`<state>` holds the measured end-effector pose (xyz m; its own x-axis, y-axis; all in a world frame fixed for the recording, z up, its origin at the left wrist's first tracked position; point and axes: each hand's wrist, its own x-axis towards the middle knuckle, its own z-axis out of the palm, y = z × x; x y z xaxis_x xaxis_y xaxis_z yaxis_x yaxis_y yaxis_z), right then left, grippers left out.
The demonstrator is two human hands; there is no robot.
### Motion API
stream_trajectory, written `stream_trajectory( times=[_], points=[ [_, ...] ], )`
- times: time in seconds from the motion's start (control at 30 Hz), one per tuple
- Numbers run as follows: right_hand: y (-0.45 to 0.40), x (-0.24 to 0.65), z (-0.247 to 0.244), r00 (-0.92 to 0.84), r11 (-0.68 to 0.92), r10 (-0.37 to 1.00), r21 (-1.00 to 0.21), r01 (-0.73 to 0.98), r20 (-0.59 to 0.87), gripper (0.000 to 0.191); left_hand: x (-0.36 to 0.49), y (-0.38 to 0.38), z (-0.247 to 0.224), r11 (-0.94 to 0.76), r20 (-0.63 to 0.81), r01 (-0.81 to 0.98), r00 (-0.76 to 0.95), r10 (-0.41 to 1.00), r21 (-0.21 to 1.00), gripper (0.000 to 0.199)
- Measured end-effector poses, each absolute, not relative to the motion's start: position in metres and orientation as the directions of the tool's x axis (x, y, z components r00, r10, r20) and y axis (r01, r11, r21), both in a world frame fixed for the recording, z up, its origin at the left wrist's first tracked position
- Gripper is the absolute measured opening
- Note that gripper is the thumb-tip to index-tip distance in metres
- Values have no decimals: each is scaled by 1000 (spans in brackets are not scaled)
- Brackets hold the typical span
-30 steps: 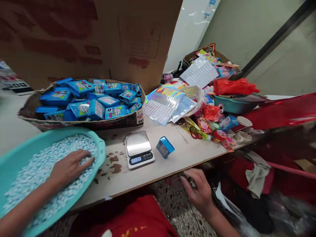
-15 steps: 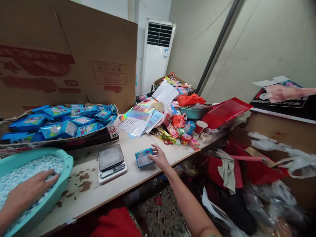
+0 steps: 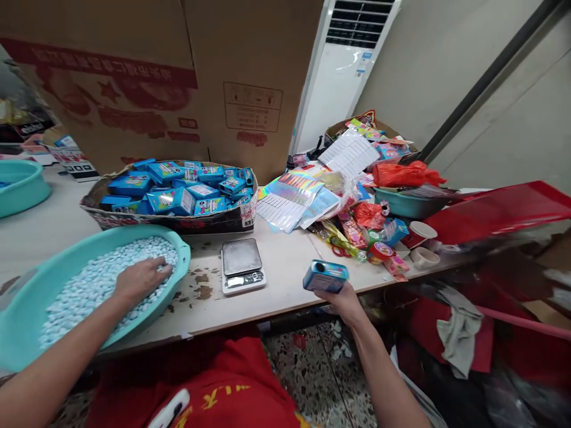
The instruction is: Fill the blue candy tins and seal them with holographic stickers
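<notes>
In the teal basin (image 3: 27,321) at the left lies a mass of small pale-blue pieces (image 3: 84,291). My left hand (image 3: 140,279) rests on them near the basin's right side, its fingers bent and pressed among the pieces; what it grips, if anything, is hidden. My right hand (image 3: 343,300) holds a small blue box (image 3: 325,276) from below, lifted over the table's front edge, with a dark round hole at its near end. Between the hands, a digital scale (image 3: 243,264) has a bare grey plate.
Behind the basin stands a cut carton (image 3: 178,224) full of blue boxes, with a tall cardboard panel (image 3: 250,71) beyond. Wrappers, shiny sheets (image 3: 292,199), cups and a red folder (image 3: 499,211) crowd the right. Another teal basin (image 3: 27,199) is at far left.
The view has swung left. My right hand has picked the blue box up off the table and tilted it. My left hand has moved within the basin and its fingers are now more bent.
</notes>
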<state>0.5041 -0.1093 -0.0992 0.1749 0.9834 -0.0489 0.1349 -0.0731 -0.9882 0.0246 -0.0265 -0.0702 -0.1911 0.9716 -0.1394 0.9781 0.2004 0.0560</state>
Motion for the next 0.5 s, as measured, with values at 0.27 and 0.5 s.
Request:
stream_trajectory(
  times=[0.27,0.5],
  points=[
    [-98,361,-74,-24,-116,993,-960,-257,-114,39,7,-20,-74,358,-86,796,-364,927,488,23],
    [-46,247,-45,-249,-95,968,-944,-317,-14,42,-17,-30,-55,253,-362,-288,-438,823,924,19]
  ],
)
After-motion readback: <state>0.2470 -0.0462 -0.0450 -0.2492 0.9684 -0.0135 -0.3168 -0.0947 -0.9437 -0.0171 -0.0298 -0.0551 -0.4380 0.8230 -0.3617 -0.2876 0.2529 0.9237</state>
